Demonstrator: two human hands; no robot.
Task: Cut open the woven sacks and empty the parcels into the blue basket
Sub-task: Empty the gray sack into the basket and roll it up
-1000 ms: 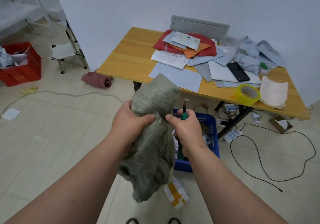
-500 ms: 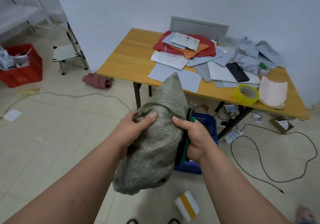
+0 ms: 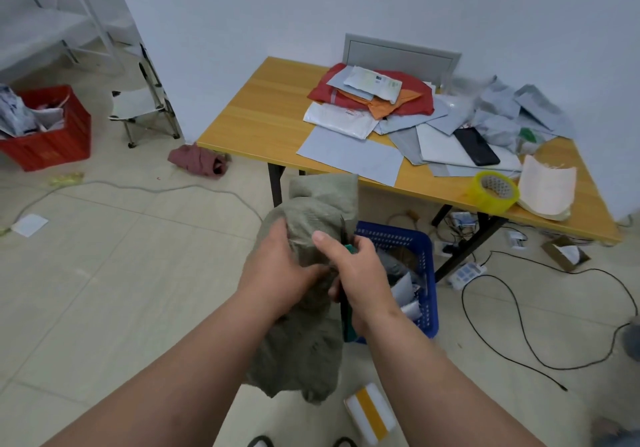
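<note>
Grey-green woven sack [image 3: 304, 336] bunched between both hands, held up over the floor just beside the blue basket [image 3: 427, 294]. Left hand [image 3: 277, 273] curled round a fold of the sack; right hand [image 3: 356, 270] pinching the sack with the thumb, fingers wrapped round a green-handled cutter [image 3: 347, 311]. White parcel with a yellow stripe [image 3: 372, 415] lying on the tiles below. Basket holding grey and white parcels [image 3: 403, 287]. Farther off, wooden table [image 3: 256, 114] piled with grey, red and orange mailers [image 3: 374, 100], a black phone [image 3: 476, 146], a yellow tape roll [image 3: 493, 192]. Printed label on the top envelope, too small to read. At far left, red crate [image 3: 52, 142] stuffed with papers. Compared with half a second ago, sack more crumpled, basket contents more exposed.
</note>
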